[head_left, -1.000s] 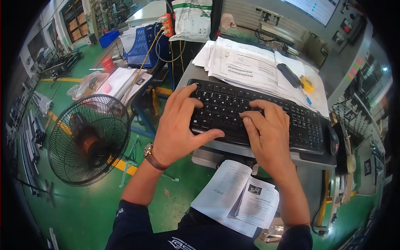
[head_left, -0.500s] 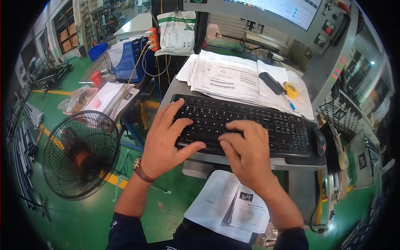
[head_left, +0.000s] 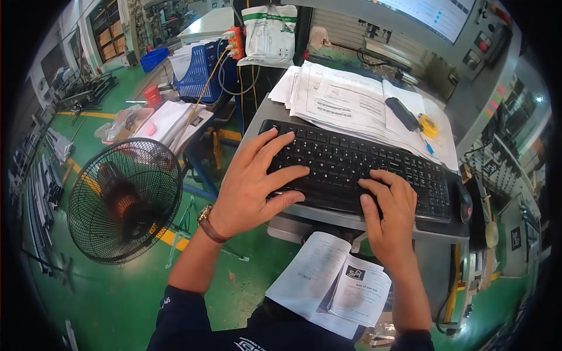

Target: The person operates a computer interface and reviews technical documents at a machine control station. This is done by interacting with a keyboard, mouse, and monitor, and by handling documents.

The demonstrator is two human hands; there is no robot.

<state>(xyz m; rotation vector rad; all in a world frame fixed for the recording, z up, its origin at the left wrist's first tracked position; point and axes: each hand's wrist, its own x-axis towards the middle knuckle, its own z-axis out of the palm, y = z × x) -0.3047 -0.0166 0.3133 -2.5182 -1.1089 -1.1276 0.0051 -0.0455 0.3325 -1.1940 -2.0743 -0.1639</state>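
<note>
A black keyboard (head_left: 333,158) lies on a grey stand (head_left: 257,117). My left hand (head_left: 257,178), with a watch (head_left: 206,219) at the wrist, rests over the keyboard's left side with its fingers spread. My right hand (head_left: 391,213) is at the front edge right of the middle, fingers bent over the keys and the thumb apart. Neither hand holds anything. To the keyboard's right sits a black mouse (head_left: 465,205). Open printed booklets (head_left: 316,275) lie below the stand, near my lap.
Behind the keyboard are stacked drawings (head_left: 339,96), a black tool (head_left: 403,114), a yellow tape measure (head_left: 428,124) and a blue-tipped pen (head_left: 429,146). A monitor (head_left: 430,17) stands above. At left are a black fan (head_left: 124,202) and a blue basket (head_left: 199,76).
My right hand has moved right along the keyboard. My left hand's fingers have shifted over the left keys. The whole view has swung slightly.
</note>
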